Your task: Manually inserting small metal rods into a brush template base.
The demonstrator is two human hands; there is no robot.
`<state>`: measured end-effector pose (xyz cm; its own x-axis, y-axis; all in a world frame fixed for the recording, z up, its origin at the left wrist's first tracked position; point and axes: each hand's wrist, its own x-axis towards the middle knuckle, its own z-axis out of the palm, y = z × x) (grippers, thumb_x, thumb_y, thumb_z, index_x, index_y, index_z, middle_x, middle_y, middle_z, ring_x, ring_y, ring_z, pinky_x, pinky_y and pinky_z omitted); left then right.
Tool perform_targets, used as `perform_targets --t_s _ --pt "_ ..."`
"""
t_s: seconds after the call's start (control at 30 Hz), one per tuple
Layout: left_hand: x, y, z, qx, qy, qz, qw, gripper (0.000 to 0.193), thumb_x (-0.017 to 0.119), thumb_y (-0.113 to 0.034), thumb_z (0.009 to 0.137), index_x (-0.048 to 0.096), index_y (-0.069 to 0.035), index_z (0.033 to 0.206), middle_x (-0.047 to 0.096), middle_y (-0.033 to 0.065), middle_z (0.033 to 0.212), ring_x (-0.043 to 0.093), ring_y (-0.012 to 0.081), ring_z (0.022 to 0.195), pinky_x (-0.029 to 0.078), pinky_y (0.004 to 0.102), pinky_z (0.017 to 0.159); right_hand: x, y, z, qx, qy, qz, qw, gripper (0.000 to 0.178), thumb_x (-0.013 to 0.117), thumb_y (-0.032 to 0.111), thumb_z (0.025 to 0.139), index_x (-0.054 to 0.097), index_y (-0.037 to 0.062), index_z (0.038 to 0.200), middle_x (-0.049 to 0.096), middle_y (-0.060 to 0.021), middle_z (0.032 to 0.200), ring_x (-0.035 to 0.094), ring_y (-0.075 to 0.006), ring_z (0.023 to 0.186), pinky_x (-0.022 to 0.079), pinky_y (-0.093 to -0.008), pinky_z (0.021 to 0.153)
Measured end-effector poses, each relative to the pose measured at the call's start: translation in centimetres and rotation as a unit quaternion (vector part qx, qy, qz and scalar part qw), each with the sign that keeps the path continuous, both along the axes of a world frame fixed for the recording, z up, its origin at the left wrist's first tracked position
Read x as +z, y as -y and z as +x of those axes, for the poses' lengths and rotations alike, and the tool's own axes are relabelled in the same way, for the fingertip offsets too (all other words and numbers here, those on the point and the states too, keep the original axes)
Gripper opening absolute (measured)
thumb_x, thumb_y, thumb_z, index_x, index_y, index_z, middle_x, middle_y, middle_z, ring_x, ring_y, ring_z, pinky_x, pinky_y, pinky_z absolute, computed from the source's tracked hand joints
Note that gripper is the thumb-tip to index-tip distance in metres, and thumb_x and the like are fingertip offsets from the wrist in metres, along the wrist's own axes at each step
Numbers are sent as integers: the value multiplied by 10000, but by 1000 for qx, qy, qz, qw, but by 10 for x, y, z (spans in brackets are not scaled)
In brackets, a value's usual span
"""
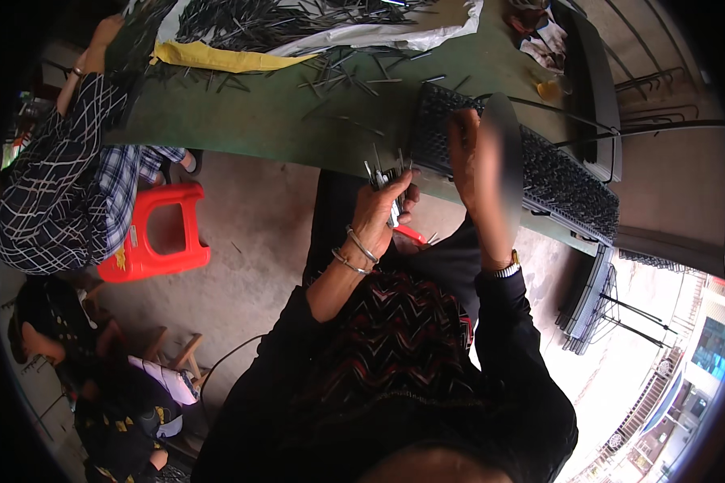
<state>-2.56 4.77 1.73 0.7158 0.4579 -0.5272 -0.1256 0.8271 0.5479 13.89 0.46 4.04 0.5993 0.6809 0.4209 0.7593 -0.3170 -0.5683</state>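
My left hand is closed around a bunch of thin metal sticks, their ends poking up past the fingers. It is held above my lap, just off the table's front edge. My right hand reaches up to a long black rack packed with small dark pieces. A grey blur covers part of that hand, and whether its fingers grip a piece cannot be made out. Below my left hand, a red-handled tool lies by my lap.
Many dark thin sticks are heaped on a white and yellow sack on the green table; several lie loose. At left a person sits on a red stool. Stacked racks stand at right.
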Motion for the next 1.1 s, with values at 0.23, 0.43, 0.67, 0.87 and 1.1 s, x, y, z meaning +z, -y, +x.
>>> perform_targets --t_s 0.23,0.43,0.67,0.87,1.1 --pt "4 3 3 -2 -6 12 1000 189 679 -245 853 637 -68 904 590 4 690 485 60 603 330 202 478 -11 -5 -3 -16 115 -110 987 147 632 125 825 618 125 972 559 -114 947 602 -331 750 509 -405 645" --pt "7 6 1 18 -5 28 999 148 681 -207 854 632 -68 867 618 25 700 501 66 600 336 198 463 16 21 -12 140 -136 -78 978 150 645 102 838 635 53 979 591 -66 833 586 -166 701 469 -298 621" --pt "7 10 2 40 -4 40 998 168 671 -220 865 627 -70 924 675 70 810 586 103 660 396 227 481 26 33 -18 181 -326 -72 925 101 611 74 858 615 17 941 619 -60 793 556 -109 669 450 -258 609" --pt "6 8 1 65 -4 3 998 204 675 -245 862 630 -67 950 670 77 823 616 136 703 428 247 502 20 8 -12 9 -33 43 999 70 594 53 862 586 26 925 627 -94 768 584 -143 633 468 -277 586" --pt "-2 7 -2 18 -5 4 1000 194 679 -248 860 624 -76 928 628 37 733 494 71 596 357 209 476 -11 -8 -9 16 41 16 999 66 603 68 855 590 62 920 569 -119 772 590 -266 668 471 -370 574"
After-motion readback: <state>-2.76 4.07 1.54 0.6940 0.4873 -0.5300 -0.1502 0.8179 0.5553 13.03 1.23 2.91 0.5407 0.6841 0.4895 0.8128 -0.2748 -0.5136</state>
